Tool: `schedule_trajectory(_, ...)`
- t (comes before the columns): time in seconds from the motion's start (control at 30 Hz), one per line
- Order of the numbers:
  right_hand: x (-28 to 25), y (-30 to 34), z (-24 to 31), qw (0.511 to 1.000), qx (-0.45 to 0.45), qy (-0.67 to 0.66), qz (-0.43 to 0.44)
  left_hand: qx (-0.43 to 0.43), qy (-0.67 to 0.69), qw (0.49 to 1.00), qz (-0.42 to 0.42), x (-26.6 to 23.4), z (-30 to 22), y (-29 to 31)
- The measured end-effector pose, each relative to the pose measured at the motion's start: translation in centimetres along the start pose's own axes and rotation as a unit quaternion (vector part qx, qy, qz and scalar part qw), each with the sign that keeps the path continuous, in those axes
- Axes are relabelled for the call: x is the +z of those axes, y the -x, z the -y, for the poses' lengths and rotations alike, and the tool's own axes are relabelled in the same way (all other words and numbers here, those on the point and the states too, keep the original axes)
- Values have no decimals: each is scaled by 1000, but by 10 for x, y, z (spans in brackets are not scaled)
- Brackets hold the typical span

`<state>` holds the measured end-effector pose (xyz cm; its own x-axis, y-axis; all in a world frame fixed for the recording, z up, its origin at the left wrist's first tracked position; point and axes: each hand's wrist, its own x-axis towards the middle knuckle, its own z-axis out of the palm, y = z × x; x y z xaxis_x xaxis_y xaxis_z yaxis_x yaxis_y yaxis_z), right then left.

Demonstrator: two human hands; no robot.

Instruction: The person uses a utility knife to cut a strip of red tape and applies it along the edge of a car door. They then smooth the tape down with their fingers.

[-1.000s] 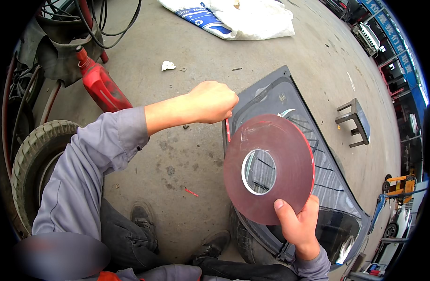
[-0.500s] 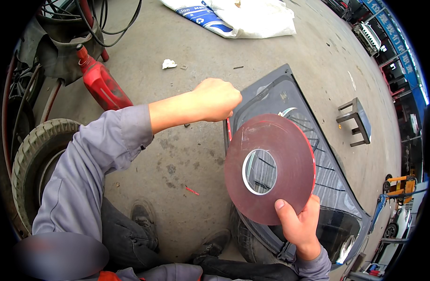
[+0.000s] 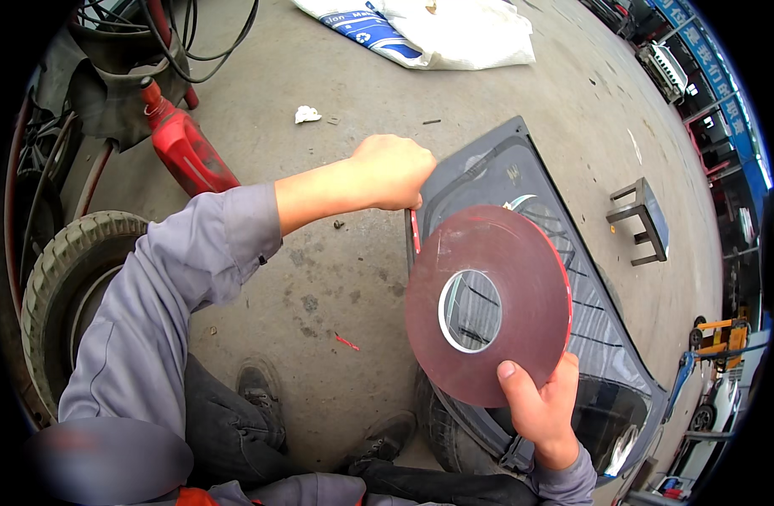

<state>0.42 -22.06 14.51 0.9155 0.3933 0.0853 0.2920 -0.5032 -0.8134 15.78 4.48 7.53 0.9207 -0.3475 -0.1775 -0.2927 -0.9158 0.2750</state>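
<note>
My right hand (image 3: 540,403) grips the lower edge of a large flat roll of double-sided tape (image 3: 442,240), thumb across its dark red-brown side. The roll has a white core ring and a bright red rim. Over the left edge of a dark grey vehicle panel with a window (image 3: 488,156), my left hand (image 3: 393,173) is closed, back of the hand up. A narrow red strip of tape (image 3: 416,232) comes out just below its fingers along the panel edge. The fingertips are mostly hidden. The roll covers part of the panel's glass.
Beneath the panel is a tyre (image 3: 454,434); another tyre (image 3: 45,295) stands at left, near a red bottle (image 3: 189,152). A white sack (image 3: 463,38) lies at the far side, a small stool (image 3: 644,221) at right. A red scrap (image 3: 346,341) lies on the floor.
My left hand has risen slightly at the panel edge, and a bit more of the red strip shows below it. My right hand and the roll stay almost in place.
</note>
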Motion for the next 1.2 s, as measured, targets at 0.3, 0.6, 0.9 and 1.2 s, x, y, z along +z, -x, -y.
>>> schedule_trajectory(0.3, -1, 1, 1, 1000, 16, -11, 2, -126, 344, 930, 29, 6, 24, 6)
schedule_trajectory(0.6, -5, 2, 4, 998, 49, -19, 25, -155, 548, 817, 93, 30, 21, 20)
schedule_trajectory(0.9, -3, 2, 1, 1000, 15, -14, 12, -124, 574, 807, 67, 47, 19, 16)
schedule_trajectory(1.2, -3, 3, 2, 999, 32, -18, 18, -123, 586, 798, 69, 56, 17, 21)
